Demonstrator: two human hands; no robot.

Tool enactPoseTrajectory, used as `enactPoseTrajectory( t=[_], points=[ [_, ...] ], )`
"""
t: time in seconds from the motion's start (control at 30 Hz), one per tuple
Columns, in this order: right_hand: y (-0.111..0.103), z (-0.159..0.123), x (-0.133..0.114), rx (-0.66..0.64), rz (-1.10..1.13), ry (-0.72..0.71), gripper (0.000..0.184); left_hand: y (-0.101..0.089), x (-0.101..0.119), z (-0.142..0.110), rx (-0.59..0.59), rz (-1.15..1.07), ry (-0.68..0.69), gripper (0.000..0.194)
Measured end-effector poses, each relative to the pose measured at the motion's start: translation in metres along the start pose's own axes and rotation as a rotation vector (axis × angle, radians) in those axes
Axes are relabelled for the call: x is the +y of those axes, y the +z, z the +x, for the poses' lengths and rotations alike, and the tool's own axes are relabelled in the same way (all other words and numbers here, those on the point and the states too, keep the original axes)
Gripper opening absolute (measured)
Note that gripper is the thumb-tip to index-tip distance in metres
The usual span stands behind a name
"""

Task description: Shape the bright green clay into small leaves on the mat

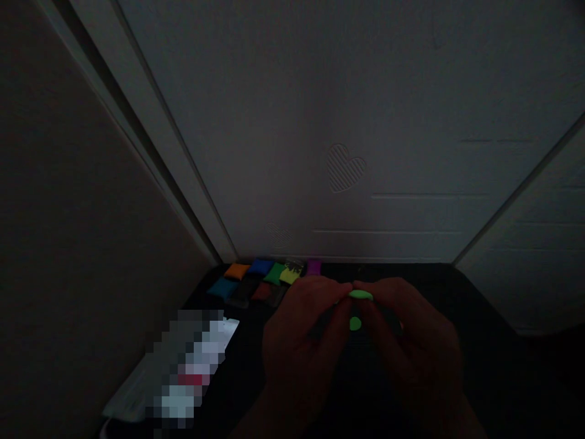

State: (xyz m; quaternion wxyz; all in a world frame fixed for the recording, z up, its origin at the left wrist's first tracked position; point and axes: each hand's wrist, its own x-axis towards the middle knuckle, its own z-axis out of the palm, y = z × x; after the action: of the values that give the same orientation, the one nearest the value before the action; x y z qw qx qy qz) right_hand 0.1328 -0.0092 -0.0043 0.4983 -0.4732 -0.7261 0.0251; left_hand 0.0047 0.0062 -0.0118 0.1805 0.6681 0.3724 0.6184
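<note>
Our left hand [306,329] and right hand [406,335] pinching one green piece [361,294] — another green blob [355,323] below, coloured packets [262,267] beyond.

Glowing light-green piece [361,294], orange packet [237,271]
</note>
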Motion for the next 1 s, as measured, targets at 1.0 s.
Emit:
enactPoseTrajectory(
  t=[1.0],
  points=[
    [0.0075,-0.0036,0.0036,0.197,0.079,0.024,0.027,0.0043,0.0011,-0.0036,-0.072,-0.117,-0.181,0.019]
  ],
)
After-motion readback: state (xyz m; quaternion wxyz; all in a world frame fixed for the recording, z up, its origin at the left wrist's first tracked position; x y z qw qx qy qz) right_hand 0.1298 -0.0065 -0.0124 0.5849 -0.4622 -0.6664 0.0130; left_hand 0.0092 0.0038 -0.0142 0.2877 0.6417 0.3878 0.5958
